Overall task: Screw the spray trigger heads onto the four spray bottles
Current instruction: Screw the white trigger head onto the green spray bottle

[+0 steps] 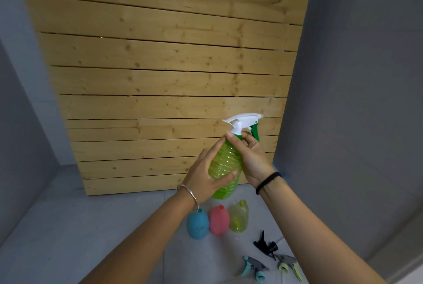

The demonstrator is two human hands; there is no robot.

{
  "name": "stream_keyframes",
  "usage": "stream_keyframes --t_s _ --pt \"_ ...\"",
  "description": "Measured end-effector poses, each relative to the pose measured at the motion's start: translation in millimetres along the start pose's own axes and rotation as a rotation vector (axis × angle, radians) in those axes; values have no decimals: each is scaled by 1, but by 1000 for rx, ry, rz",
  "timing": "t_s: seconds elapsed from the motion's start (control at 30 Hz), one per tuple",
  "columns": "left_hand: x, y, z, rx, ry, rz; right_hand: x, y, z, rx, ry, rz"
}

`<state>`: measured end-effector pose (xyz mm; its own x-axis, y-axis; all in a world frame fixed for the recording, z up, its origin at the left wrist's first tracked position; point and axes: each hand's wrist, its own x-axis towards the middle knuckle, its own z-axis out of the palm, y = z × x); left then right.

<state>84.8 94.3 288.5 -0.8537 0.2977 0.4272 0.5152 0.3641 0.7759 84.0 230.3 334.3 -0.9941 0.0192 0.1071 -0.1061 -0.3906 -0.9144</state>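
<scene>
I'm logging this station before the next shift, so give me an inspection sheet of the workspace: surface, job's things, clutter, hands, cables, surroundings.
Surface: grey tiled floor.
Job's things: translucent green ribbed bottle held up, white-and-green trigger head on its neck; blue plastic bottle, pink plastic bottle and yellow translucent bottle stand headless; black trigger head, teal-and-grey trigger head and lime-and-grey trigger head lie loose nearby.
Clutter: nothing seen.
Hands: left hand grips the bottle's body; right hand pinches the head's green collar.
Cables: nothing seen.
Surroundings: slatted wooden panel flanked by grey walls.
</scene>
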Motion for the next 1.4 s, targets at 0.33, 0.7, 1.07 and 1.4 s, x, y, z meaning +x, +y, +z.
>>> stream_keyframes --t_s 0.33,0.7,1.07,1.4 --pt "4 1 -6 -58 -23 34 -1 -7 -2 7 -63 18" --pt "6 -2 -8 -104 -32 44 -1 -8 -2 32 -123 41" --pt "6 -1 -10 -122 -31 55 -2 -8 2 75 -110 36" --pt "4 6 -6 -444 -3 -193 0 -7 6 176 9 26"
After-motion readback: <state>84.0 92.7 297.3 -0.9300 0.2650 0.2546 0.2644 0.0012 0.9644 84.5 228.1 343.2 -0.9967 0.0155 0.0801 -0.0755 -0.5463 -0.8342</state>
